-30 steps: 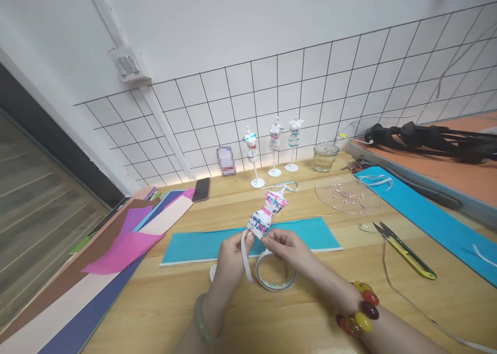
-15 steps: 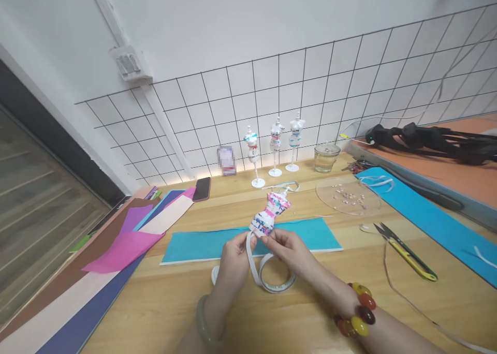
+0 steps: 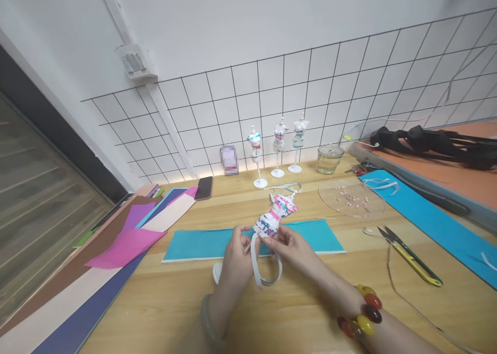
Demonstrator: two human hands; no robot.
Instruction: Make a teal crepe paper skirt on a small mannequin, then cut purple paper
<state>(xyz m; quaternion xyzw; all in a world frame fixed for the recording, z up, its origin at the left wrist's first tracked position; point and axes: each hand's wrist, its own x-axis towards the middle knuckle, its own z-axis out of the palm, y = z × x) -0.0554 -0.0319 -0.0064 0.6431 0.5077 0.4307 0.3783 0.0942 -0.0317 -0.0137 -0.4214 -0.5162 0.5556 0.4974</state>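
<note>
A miniature dress-form torso (image 3: 269, 220), white with pink, blue and purple patches, is held tilted between my hands above the wooden table. My left hand (image 3: 241, 253) is closed at its lower left edge. The fingers of my right hand (image 3: 293, 246) pinch its lower right side, beside a strip of white tape. A roll of white tape (image 3: 278, 268) hangs below, between my hands, its strip running up to the torso's base. Behind my left wrist, a white rounded object (image 3: 217, 273) shows only in part. A turquoise fabric strip (image 3: 194, 245) lies beneath my hands.
Three miniature dress forms on stands (image 3: 278, 146) line the back, beside a glass of pale liquid (image 3: 329, 160). Thread snips (image 3: 411, 258) and a clear disc with small beads (image 3: 351, 200) lie right. Coloured sheets (image 3: 128, 245) and a phone (image 3: 204, 188) lie left.
The tape roll has turned and now shows a narrower loop, partly behind its strip. My hands still hold the torso in nearly the same pose. The whole view has shifted slightly.
</note>
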